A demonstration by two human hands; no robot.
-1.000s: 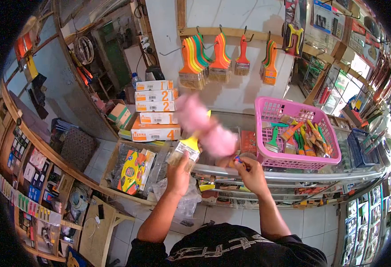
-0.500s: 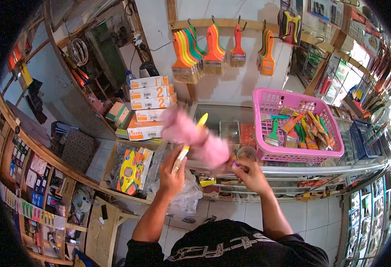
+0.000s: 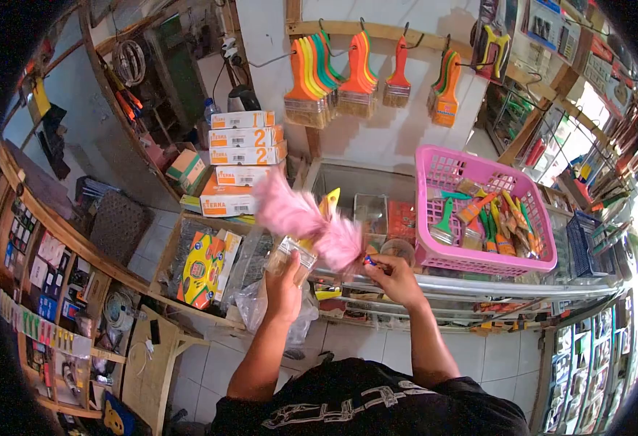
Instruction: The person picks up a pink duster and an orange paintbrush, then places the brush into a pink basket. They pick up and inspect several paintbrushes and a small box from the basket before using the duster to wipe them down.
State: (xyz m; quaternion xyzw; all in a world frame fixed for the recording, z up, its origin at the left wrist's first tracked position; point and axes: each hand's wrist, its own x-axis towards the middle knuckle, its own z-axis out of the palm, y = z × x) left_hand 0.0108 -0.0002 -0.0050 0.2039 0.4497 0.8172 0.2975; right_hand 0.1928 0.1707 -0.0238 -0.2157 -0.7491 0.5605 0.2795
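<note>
Paintbrush [image 3: 303, 251] with a flat yellow handle, a silver metal band and pale bristles: just one, held in the left hand [image 3: 284, 287], with thumb and fingers around the band. It is up in the air near the glass counter [image 3: 348, 176], left of one pink plastic basket with holes [image 3: 478, 259]. Its bristles point down and left, and its handle slants up and right. The right hand [image 3: 393, 278] pinches the thin end of one fluffy pink duster [image 3: 297, 214], which slants up and left, partly hiding the yellow handle. Five white-and-orange cardboard boxes [image 3: 248, 156] are stacked up; some say "ETERNA", and two say 2".
</note>
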